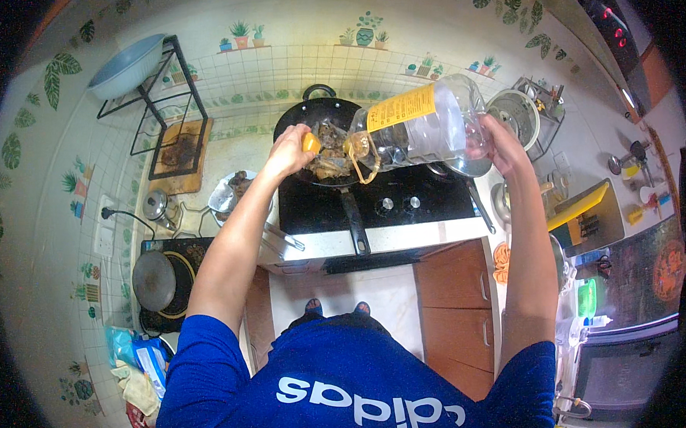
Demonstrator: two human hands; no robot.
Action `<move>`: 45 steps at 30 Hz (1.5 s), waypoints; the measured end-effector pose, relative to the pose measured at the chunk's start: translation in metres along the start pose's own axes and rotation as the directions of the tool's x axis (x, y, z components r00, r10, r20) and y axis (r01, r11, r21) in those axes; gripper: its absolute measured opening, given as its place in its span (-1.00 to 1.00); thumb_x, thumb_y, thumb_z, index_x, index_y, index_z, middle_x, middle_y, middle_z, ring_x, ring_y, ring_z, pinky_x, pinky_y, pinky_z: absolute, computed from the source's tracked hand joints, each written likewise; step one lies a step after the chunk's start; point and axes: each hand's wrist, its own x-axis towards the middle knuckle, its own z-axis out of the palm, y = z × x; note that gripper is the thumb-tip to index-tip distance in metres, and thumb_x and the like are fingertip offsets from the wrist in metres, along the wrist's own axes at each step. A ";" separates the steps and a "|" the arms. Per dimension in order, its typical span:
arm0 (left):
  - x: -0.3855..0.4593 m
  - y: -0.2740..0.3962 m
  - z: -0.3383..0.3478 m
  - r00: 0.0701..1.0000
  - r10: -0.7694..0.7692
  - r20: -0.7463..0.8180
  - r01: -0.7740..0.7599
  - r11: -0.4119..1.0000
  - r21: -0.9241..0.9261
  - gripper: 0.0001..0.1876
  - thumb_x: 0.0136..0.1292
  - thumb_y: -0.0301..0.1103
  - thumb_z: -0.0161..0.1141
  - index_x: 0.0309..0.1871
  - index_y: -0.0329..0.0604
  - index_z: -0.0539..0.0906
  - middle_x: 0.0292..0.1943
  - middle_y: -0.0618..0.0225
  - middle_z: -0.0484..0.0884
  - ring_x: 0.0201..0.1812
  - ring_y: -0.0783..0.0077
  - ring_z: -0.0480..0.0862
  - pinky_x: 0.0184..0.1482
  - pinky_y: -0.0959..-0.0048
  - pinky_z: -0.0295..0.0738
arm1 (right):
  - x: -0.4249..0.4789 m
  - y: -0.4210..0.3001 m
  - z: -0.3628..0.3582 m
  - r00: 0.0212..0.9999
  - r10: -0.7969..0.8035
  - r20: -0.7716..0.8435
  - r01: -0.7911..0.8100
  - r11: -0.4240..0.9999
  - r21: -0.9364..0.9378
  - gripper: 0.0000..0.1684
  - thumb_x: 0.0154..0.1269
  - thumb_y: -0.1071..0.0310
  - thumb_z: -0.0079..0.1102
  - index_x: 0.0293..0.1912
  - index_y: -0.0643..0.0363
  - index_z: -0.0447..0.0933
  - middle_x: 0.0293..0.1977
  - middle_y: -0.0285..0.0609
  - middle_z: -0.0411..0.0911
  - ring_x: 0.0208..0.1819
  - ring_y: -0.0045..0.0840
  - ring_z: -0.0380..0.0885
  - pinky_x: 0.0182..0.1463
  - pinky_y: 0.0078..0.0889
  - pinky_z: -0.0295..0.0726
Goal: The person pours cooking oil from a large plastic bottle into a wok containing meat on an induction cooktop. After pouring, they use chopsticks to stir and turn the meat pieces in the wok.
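My left hand (292,151) holds a yellow bottle cap (311,142) above the left part of a black wok (293,117). Dark and brown pieces of food (331,143) lie in the wok. My right hand (498,144) grips the base end of a large clear plastic bottle (419,124) with a yellow label. The bottle lies tilted in the air, its neck pointing left over the wok and a handle loop hanging at the neck. Whether liquid leaves its mouth, I cannot tell. The wok rests on a black glass cooktop (434,201), its handle (355,222) towards me.
A bowl (222,199) with food and a wrap stands left of the cooktop. Further left are a metal-lidded jar (156,205), a wooden board (195,174), a black rack (200,100) with a blue basin (132,65), and a round pan (153,281). A white colander (537,116) stands back right.
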 end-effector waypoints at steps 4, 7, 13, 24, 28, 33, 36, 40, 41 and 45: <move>-0.002 -0.001 0.001 1.000 -0.003 -0.009 0.003 1.000 0.011 -0.43 -0.05 -0.33 0.42 0.09 -0.21 0.51 -0.02 0.03 0.57 0.07 -0.02 0.58 0.11 0.19 0.49 | 0.005 -0.002 0.001 1.000 0.010 0.000 -0.010 1.000 -0.023 -0.44 0.25 0.10 0.22 0.05 0.38 0.46 -0.22 -0.10 0.59 -0.31 -0.44 0.63 -0.40 -0.48 0.69; -0.002 0.000 0.002 0.999 -0.034 0.020 0.035 0.999 -0.009 -0.43 -0.04 -0.32 0.42 0.09 -0.20 0.50 -0.01 0.03 0.57 0.07 -0.01 0.58 0.11 0.19 0.49 | 0.011 -0.003 -0.003 0.999 0.043 0.021 -0.042 0.999 -0.033 -0.53 0.31 0.15 0.15 0.06 0.30 0.42 -0.16 -0.08 0.56 -0.27 -0.40 0.65 -0.36 -0.40 0.75; 0.001 0.000 0.004 0.998 -0.050 0.026 0.049 0.998 0.030 -0.43 -0.04 -0.32 0.42 0.09 -0.20 0.50 -0.02 0.01 0.57 0.06 -0.05 0.57 0.10 0.16 0.48 | 0.011 -0.012 -0.005 0.997 0.039 0.066 -0.035 0.998 -0.059 -0.55 0.34 0.16 0.13 0.07 0.27 0.41 -0.10 -0.06 0.54 -0.23 -0.36 0.64 -0.29 -0.35 0.76; -0.002 0.002 0.011 0.997 -0.074 0.012 0.074 0.997 -0.035 -0.42 -0.04 -0.33 0.43 0.09 -0.19 0.50 -0.01 0.04 0.55 0.07 -0.05 0.55 0.12 0.17 0.46 | 0.008 -0.034 0.005 1.000 -0.021 0.004 0.022 0.987 -0.157 -0.53 0.25 0.10 0.20 -0.02 0.28 0.50 -0.23 -0.17 0.54 -0.31 -0.48 0.59 -0.41 -0.47 0.66; -0.003 -0.001 0.015 0.997 -0.078 0.007 0.079 0.995 -0.060 -0.42 -0.04 -0.32 0.43 0.09 -0.19 0.49 -0.01 0.05 0.55 0.08 -0.03 0.55 0.12 0.17 0.46 | 0.016 -0.045 0.008 0.999 0.007 0.049 0.003 0.980 -0.199 -0.52 0.27 0.09 0.17 0.00 0.29 0.49 -0.21 -0.17 0.54 -0.30 -0.49 0.60 -0.37 -0.43 0.67; -0.007 -0.001 0.020 0.997 -0.072 -0.013 0.071 0.993 -0.092 -0.43 -0.05 -0.35 0.42 0.09 -0.20 0.49 -0.03 0.07 0.54 0.05 -0.01 0.55 0.11 0.21 0.46 | 0.028 -0.065 0.027 0.998 0.022 0.060 -0.003 0.954 -0.300 -0.56 0.28 0.10 0.15 -0.02 0.26 0.51 -0.16 -0.16 0.52 -0.30 -0.48 0.58 -0.37 -0.42 0.66; -0.009 -0.002 0.020 0.996 -0.085 -0.009 0.083 0.991 -0.103 -0.43 -0.04 -0.34 0.43 0.09 -0.19 0.49 -0.02 0.06 0.54 0.06 -0.04 0.56 0.11 0.19 0.47 | 0.040 -0.071 0.037 0.993 0.042 0.107 -0.003 0.939 -0.343 -0.53 0.26 0.07 0.15 -0.02 0.25 0.52 -0.12 -0.16 0.50 -0.28 -0.47 0.58 -0.36 -0.41 0.66; -0.009 -0.011 0.024 0.998 -0.049 -0.038 0.045 0.993 -0.105 -0.43 -0.04 -0.33 0.43 0.09 -0.19 0.50 -0.01 0.06 0.55 0.06 -0.05 0.56 0.11 0.17 0.47 | 0.042 -0.089 0.062 0.993 0.036 0.117 0.026 0.872 -0.489 -0.47 0.23 0.01 0.16 -0.02 0.28 0.53 -0.18 -0.17 0.52 -0.27 -0.45 0.59 -0.32 -0.38 0.66; -0.010 -0.014 0.024 0.997 -0.064 -0.034 0.060 0.993 -0.102 -0.43 -0.04 -0.33 0.43 0.09 -0.19 0.50 -0.01 0.06 0.55 0.06 -0.05 0.56 0.11 0.17 0.47 | 0.047 -0.091 0.068 0.991 0.046 0.126 0.026 0.855 -0.519 -0.46 0.23 0.00 0.16 -0.02 0.28 0.53 -0.19 -0.17 0.53 -0.27 -0.44 0.59 -0.31 -0.37 0.66; -0.012 -0.012 0.022 0.997 -0.074 -0.033 0.070 0.992 -0.109 -0.43 -0.06 -0.35 0.43 0.08 -0.21 0.50 -0.03 0.06 0.55 0.06 -0.01 0.55 0.13 0.21 0.46 | 0.053 -0.097 0.087 0.991 0.057 0.122 0.026 0.808 -0.589 -0.43 0.19 -0.01 0.17 -0.02 0.29 0.54 -0.20 -0.15 0.57 -0.26 -0.42 0.59 -0.27 -0.35 0.66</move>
